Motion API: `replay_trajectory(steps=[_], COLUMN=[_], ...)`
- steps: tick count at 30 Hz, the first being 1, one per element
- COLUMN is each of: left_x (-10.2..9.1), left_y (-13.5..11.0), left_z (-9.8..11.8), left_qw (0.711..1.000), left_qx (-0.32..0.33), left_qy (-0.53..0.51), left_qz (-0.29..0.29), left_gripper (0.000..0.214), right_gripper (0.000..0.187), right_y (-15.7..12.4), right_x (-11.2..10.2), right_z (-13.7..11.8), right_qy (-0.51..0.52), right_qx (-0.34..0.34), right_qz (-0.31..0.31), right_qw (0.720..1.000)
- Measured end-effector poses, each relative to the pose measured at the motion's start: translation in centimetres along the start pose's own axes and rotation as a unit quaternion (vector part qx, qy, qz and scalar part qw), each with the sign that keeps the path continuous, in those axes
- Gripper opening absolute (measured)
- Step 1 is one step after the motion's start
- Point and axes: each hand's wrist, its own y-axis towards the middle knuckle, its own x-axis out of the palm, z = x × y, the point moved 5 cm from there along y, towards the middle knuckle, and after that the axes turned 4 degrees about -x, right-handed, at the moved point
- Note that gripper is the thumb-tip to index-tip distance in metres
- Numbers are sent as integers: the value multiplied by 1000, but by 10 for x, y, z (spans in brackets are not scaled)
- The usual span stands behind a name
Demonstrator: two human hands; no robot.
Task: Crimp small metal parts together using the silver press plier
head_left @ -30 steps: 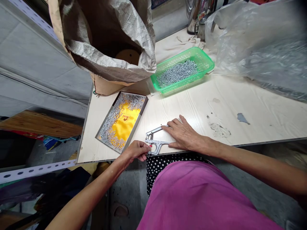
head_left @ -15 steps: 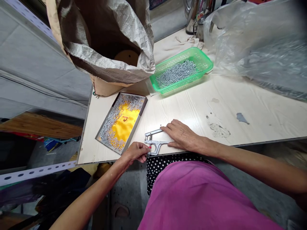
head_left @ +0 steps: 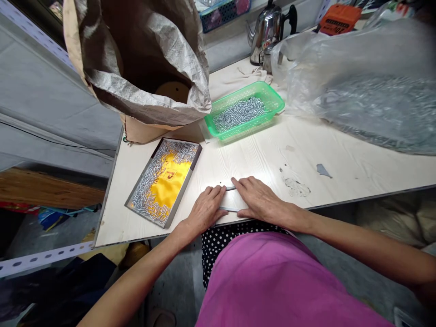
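Left hand (head_left: 204,210) and right hand (head_left: 260,200) lie flat, fingers together, on the pliers (head_left: 230,188) beneath them, apparently pressing them shut; lifting needs a proper grip.

I log bright, even light from above on the pale table (head_left: 340,150); faint shadows under left hand (head_left: 204,211) and right hand (head_left: 260,200). Plastic bag (head_left: 368,91) glares, edges bend, corners blur

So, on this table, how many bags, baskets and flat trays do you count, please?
Bags: 2, paper sack and clear plastic bag
Baskets: 1, green basket
Flat trays: 1, yellow-bottomed tray
Total: 4
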Motion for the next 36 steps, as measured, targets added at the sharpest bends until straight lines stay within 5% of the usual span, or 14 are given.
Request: replay_trajectory(steps=[4, 13, 19, 24, 28, 31, 36], left_x=[-2, 0, 6, 3, 8, 22, 43], left_y=[7, 19, 21, 19, 1, -15, -26], left_z=[3, 4, -1, -3, 4, 24, 52], left_qw=[1000, 1000, 1000, 998, 992, 986, 983], left_qx=[9, 24, -11, -44, -59, -32, 1], left_qy=[11, -6, -7, 9, -2, -33, -103], left_qz=[-7, -13, 14, 42, 112, 159, 152], left_gripper=[70, 28, 26, 23, 50, 52, 58], right_gripper=[59, 9, 20, 8, 48, 34, 17], right_y=[-5, 1, 11, 22, 27, 33, 60], right_x=[-2, 8, 24, 11, -6, -6, -3], right_z=[1, -9, -2, 6, 19, 34, 50], right_qy=[-2, -110, -65, -63, -27, -38, -67], right_qx=[6, -17, -48, -24, -39, -34, -39], right_qz=[-25, -11, 0, -38, -48, -37, 0], right_qw=[1000, 994, 997, 997, 998, 998, 997])
